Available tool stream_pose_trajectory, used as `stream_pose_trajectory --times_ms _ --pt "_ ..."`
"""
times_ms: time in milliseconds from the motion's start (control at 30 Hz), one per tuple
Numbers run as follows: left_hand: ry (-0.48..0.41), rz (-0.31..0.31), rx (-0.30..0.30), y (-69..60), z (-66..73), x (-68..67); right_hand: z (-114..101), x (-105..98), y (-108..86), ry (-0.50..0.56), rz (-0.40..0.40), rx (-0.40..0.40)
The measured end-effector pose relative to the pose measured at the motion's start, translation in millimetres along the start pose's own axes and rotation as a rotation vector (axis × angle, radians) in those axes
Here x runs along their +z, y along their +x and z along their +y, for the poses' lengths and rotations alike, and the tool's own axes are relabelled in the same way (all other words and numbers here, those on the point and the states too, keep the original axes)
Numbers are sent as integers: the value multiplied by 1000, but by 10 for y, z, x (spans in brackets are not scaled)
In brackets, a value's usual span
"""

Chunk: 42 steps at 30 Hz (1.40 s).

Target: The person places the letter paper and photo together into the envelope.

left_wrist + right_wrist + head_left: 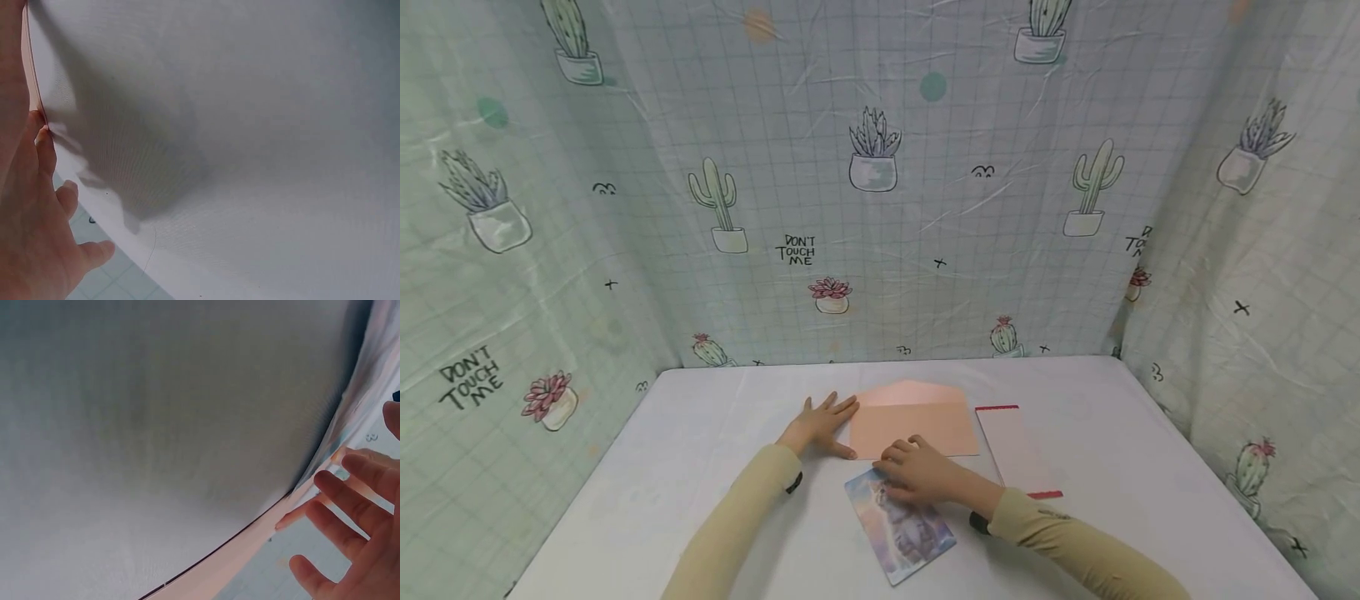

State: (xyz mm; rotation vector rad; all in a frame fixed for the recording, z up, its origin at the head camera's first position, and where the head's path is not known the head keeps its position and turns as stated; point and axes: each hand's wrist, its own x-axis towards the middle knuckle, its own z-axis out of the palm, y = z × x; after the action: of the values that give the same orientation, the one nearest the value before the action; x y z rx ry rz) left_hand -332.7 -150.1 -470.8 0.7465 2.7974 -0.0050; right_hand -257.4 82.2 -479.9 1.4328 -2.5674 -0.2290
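A peach envelope (913, 429) lies with its flap raised toward the far side. At its left edge, my left hand (825, 427) rests with fingers spread; the left wrist view shows that hand (40, 231) by the envelope's thin edge (32, 81). Below the envelope, a colourful picture card (904, 533) lies tilted. Over the card's upper end is my right hand (921, 472), its fingers loosely bent near the envelope's lower edge. Seen from the right wrist, the right hand (362, 537) has its fingers apart, beside the envelope (231, 565); contact with the card is unclear.
A pale pink flat packet (1015, 450) with red strips at both ends lies right of the envelope, partly behind the right forearm. The white table (700, 467) is bordered by a cactus-print cloth (925, 208) at the back and sides.
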Motion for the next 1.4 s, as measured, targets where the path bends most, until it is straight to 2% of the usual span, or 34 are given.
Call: stream_pose_trajectory --times_ms 100,333,533,900,1200,1300,1400 --pt "-8 1 -1 -2 3 -10 -22 13 14 -13 14 -14" --pt "-25 -9 -3 2 2 2 -62 40 40 -49 -10 -12" --pt "-19 -14 -7 20 -7 20 -66 71 41 -94 13 -10" --pt "-31 -30 -18 32 -8 26 -40 116 53 -74 10 18" --pt "-20 -15 -19 63 -29 34 8 84 57 -126 9 46" --pt "-21 -15 -22 74 -42 45 28 38 47 -118 24 40" --pt "-28 -16 -26 79 -49 49 62 -10 40 -36 -1 52"
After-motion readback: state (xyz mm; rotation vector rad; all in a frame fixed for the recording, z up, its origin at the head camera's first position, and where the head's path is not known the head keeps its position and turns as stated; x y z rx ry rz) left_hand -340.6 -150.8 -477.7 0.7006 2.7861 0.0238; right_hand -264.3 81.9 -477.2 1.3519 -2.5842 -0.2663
